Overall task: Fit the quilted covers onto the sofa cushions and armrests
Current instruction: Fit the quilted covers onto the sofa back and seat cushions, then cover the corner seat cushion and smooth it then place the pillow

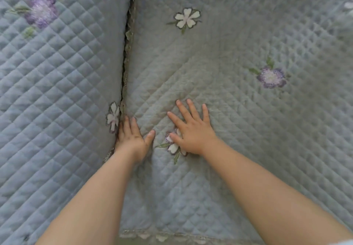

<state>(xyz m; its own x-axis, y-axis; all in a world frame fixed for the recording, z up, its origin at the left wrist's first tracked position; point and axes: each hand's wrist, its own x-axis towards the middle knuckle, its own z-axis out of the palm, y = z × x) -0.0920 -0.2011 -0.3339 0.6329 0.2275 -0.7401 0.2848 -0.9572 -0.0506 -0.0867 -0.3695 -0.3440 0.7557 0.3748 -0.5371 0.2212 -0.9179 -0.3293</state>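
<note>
Two quilted covers (248, 130) meet; left hand (131, 137) and right hand (193, 130) press one.

Bare forearms, perhaps a pale sleeve (343, 242).

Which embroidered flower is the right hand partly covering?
The white-and-purple flower low on the seat cover, under the right hand. The other flowers all lie uncovered, including the white one beside the left hand.
</note>
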